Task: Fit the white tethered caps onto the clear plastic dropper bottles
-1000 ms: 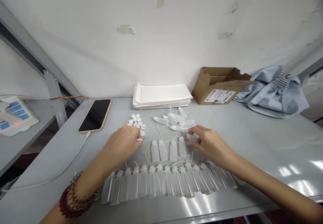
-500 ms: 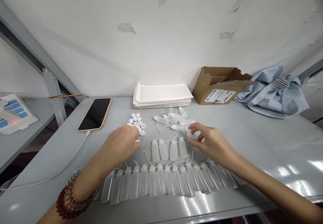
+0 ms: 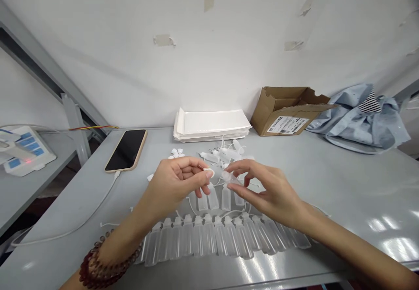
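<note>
Between thumb and forefinger, my left hand (image 3: 183,179) pinches a small white cap (image 3: 209,172). Facing it, my right hand (image 3: 262,185) grips a small translucent squeeze bottle (image 3: 231,178), its top end pointing toward the cap; the two are a short gap apart. Below the hands, several small bottles (image 3: 226,198) stand or lie in a short row, partly hidden by my fingers. Nearer the front edge, a long row of larger clear bottles (image 3: 198,237) lies side by side with thin white strings or tubes at the necks. Loose white caps (image 3: 176,152) lie behind my left hand.
Needle-tipped small bottles (image 3: 229,152) are heaped behind my right hand. Against the wall sit a stack of white envelopes (image 3: 212,123), an open cardboard box (image 3: 281,115) and a blue plastic bag (image 3: 360,124). At left lie a phone (image 3: 127,150) on a cable and a power strip (image 3: 31,150).
My left hand has come from the cap pile toward the middle with a cap in its fingers. My right hand has moved left and lifted a small bottle off the table.
</note>
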`<state>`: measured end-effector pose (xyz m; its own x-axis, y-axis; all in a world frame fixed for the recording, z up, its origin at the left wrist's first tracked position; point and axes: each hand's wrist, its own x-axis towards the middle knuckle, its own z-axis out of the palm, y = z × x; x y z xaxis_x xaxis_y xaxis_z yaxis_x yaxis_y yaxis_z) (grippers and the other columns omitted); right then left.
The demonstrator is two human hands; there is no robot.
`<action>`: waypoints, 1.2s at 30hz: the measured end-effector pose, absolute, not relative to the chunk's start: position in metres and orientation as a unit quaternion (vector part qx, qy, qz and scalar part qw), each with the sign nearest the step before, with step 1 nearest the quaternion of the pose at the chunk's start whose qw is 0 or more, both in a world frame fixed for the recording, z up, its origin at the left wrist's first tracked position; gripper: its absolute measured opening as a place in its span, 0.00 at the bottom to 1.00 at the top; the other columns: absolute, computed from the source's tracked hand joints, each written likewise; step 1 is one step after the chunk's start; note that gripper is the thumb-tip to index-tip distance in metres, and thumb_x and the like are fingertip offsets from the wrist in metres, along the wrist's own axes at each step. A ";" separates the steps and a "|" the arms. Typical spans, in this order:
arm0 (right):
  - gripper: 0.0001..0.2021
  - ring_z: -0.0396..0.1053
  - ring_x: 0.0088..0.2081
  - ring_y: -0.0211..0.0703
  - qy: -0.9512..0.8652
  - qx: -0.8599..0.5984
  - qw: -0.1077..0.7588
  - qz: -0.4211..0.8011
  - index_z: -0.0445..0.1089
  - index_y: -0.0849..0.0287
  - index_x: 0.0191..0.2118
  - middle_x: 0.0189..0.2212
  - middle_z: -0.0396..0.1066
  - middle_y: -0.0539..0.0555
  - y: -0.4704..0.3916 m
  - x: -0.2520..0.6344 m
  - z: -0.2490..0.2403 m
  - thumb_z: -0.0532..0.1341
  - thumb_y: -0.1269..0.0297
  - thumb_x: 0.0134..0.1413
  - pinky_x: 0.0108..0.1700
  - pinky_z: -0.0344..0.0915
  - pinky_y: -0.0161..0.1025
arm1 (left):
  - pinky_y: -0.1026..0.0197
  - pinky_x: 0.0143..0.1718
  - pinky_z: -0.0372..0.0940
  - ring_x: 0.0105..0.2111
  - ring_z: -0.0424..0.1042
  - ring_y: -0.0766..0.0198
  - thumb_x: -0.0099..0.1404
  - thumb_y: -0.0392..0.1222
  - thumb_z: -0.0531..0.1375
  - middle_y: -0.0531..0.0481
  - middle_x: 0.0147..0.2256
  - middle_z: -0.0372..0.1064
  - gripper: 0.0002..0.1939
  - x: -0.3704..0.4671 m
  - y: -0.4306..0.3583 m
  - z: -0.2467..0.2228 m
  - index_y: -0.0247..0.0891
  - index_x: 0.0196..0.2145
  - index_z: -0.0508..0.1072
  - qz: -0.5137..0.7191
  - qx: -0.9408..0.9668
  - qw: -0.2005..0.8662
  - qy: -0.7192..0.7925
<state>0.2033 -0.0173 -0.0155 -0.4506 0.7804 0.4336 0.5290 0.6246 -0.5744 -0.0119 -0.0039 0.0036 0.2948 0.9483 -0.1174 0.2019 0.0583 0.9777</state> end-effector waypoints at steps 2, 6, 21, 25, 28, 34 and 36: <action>0.11 0.72 0.35 0.38 -0.845 -0.367 0.351 0.167 0.64 0.58 0.47 0.39 0.74 0.53 -0.016 0.198 -0.016 0.60 0.69 0.58 0.32 0.70 0.34 | 0.65 0.25 0.69 0.22 0.72 0.66 0.59 0.44 0.63 0.53 0.22 0.74 0.08 -0.010 -0.007 0.004 0.37 0.32 0.75 0.341 0.592 0.545 0.485; 0.12 0.72 0.39 0.40 -0.872 -0.324 0.345 0.126 0.62 0.57 0.49 0.40 0.73 0.54 -0.016 0.193 -0.018 0.56 0.72 0.61 0.37 0.71 0.37 | 0.65 0.25 0.70 0.23 0.73 0.66 0.59 0.43 0.63 0.53 0.23 0.74 0.07 -0.007 -0.011 0.004 0.37 0.32 0.75 0.334 0.593 0.540 0.494; 0.15 0.69 0.30 0.39 -0.917 -0.264 0.273 -0.119 0.61 0.59 0.45 0.31 0.69 0.55 -0.025 0.185 -0.006 0.41 0.78 0.63 0.31 0.70 0.35 | 0.69 0.25 0.69 0.21 0.73 0.69 0.60 0.40 0.62 0.54 0.20 0.73 0.07 -0.004 -0.008 0.001 0.36 0.27 0.77 0.282 0.525 0.625 0.505; 0.14 0.64 0.29 0.38 -0.923 -0.264 0.272 -0.061 0.57 0.57 0.44 0.31 0.66 0.53 -0.025 0.187 -0.014 0.42 0.79 0.61 0.30 0.67 0.35 | 0.68 0.28 0.71 0.24 0.75 0.68 0.60 0.40 0.62 0.53 0.24 0.75 0.07 -0.004 -0.009 -0.002 0.36 0.27 0.76 0.283 0.511 0.648 0.489; 0.12 0.65 0.33 0.38 -0.902 -0.294 0.305 0.079 0.53 0.54 0.45 0.37 0.64 0.53 -0.023 0.191 -0.025 0.46 0.78 0.60 0.31 0.66 0.34 | 0.67 0.30 0.71 0.26 0.75 0.67 0.60 0.40 0.62 0.53 0.24 0.75 0.05 -0.005 -0.011 -0.002 0.37 0.32 0.76 0.286 0.571 0.598 0.484; 0.12 0.64 0.38 0.38 -0.799 -0.331 0.359 0.350 0.51 0.52 0.40 0.35 0.62 0.50 -0.017 0.194 -0.030 0.54 0.76 0.58 0.40 0.66 0.40 | 0.66 0.37 0.70 0.34 0.73 0.67 0.62 0.34 0.58 0.52 0.35 0.74 0.09 -0.014 -0.008 -0.003 0.41 0.36 0.78 0.301 0.777 0.403 0.379; 0.12 0.64 0.39 0.38 -0.773 -0.324 0.370 0.400 0.51 0.52 0.39 0.35 0.61 0.49 -0.015 0.194 -0.027 0.55 0.75 0.59 0.42 0.66 0.41 | 0.66 0.39 0.69 0.38 0.72 0.66 0.62 0.35 0.59 0.52 0.40 0.73 0.10 -0.016 -0.006 -0.002 0.42 0.39 0.78 0.303 0.787 0.401 0.358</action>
